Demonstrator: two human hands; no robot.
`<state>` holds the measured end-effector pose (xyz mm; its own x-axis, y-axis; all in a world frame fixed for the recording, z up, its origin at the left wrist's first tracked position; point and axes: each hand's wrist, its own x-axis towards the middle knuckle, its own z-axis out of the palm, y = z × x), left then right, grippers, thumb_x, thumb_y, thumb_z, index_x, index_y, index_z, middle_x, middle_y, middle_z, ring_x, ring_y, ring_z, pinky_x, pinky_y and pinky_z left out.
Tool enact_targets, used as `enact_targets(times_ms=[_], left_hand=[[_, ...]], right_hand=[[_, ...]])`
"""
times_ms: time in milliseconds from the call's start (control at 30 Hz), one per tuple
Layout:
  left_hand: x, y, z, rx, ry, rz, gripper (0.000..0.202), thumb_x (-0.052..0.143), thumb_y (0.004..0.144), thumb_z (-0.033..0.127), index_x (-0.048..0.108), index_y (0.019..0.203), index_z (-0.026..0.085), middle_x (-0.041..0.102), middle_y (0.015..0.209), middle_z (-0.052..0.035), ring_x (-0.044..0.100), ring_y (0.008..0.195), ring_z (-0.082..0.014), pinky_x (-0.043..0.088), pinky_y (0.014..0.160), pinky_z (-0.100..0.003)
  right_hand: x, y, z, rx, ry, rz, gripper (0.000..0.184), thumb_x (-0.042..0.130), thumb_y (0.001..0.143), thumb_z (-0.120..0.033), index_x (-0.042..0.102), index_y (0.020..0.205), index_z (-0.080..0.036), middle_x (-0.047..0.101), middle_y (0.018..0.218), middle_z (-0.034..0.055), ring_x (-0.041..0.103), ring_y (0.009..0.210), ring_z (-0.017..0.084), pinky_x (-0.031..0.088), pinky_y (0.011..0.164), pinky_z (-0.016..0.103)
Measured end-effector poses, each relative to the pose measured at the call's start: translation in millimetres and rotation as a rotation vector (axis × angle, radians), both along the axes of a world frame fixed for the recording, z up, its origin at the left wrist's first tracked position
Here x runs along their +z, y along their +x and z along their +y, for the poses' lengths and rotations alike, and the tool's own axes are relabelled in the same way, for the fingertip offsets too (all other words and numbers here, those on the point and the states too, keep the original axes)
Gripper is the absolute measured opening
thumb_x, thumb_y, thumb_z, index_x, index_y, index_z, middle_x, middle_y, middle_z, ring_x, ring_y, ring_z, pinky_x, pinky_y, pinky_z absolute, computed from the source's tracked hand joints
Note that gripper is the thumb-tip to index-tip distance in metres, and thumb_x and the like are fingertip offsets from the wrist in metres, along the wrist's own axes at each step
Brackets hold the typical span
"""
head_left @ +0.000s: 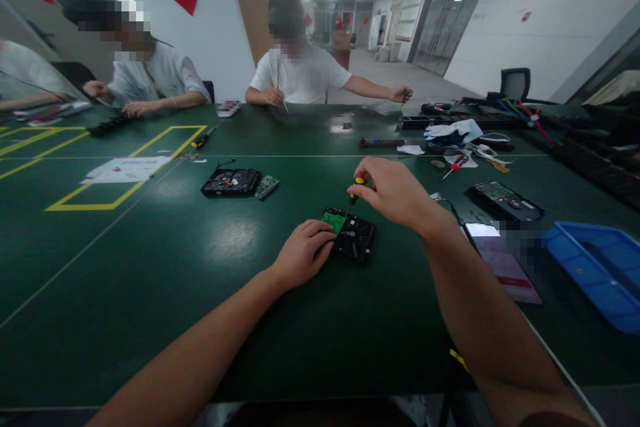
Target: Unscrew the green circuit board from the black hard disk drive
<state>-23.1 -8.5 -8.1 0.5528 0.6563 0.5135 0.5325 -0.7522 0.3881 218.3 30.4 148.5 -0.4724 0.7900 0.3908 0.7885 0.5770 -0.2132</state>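
A black hard drive (356,238) with a green circuit board (333,219) on top lies on the green table in front of me. My left hand (304,252) rests on its left edge, fingers curled against it, holding it down. My right hand (393,193) hovers above the drive, fingers pinched round the yellow-topped handle of a small screwdriver (354,195). The screwdriver stands upright with its tip down on the drive.
Another opened drive (231,181) and a loose green board (267,187) lie further left. A third drive (505,200), a phone (501,261) and a blue tray (597,270) sit to my right. Two people work across the table (150,280). Tools and cloths lie at the back right.
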Motion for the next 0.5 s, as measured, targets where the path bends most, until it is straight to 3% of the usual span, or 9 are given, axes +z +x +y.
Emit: enact_targets(times_ms=[100, 267, 400, 500], left_hand=[[-0.1, -0.5, 0.3, -0.001, 0.001, 0.005, 0.023, 0.058, 0.103, 0.021, 0.071, 0.121, 0.024, 0.070, 0.124, -0.0110, 0.065, 0.119, -0.0285, 0.056, 0.102, -0.054], [-1.1, -0.2, 0.6, -0.006, -0.001, 0.008, 0.022, 0.058, 0.103, 0.022, 0.070, 0.121, 0.023, 0.070, 0.125, -0.0106, 0.065, 0.120, -0.0284, 0.055, 0.103, -0.054], [-1.2, 0.0, 0.3, -0.001, -0.003, 0.006, 0.022, 0.058, 0.103, 0.022, 0.070, 0.121, 0.023, 0.070, 0.124, -0.0108, 0.064, 0.121, -0.0289, 0.055, 0.104, -0.054], [-0.8, -0.3, 0.3, 0.001, -0.003, 0.009, 0.022, 0.059, 0.103, 0.021, 0.070, 0.121, 0.023, 0.070, 0.124, -0.0110, 0.064, 0.120, -0.0287, 0.055, 0.103, -0.053]], right_hand=[[1.1, 0.3, -0.6, 0.046, -0.016, 0.001, 0.009, 0.069, 0.095, -0.025, 0.067, 0.103, -0.020, 0.075, 0.103, 0.0074, 0.065, 0.082, 0.022, 0.046, 0.079, 0.036], [3.7, -0.7, -2.3, 0.131, -0.065, 0.020, 0.021, 0.063, 0.095, -0.013, 0.070, 0.113, -0.020, 0.077, 0.111, 0.0072, 0.069, 0.093, 0.023, 0.047, 0.084, 0.035], [2.3, -0.5, -0.1, 0.065, -0.028, -0.009, 0.011, 0.070, 0.096, -0.027, 0.070, 0.104, -0.020, 0.076, 0.104, 0.0079, 0.067, 0.085, 0.023, 0.046, 0.078, 0.035], [0.5, -0.3, 1.7, 0.016, -0.002, -0.016, 0.021, 0.073, 0.096, -0.042, 0.070, 0.096, -0.021, 0.075, 0.094, 0.0066, 0.066, 0.083, 0.023, 0.043, 0.074, 0.034]])
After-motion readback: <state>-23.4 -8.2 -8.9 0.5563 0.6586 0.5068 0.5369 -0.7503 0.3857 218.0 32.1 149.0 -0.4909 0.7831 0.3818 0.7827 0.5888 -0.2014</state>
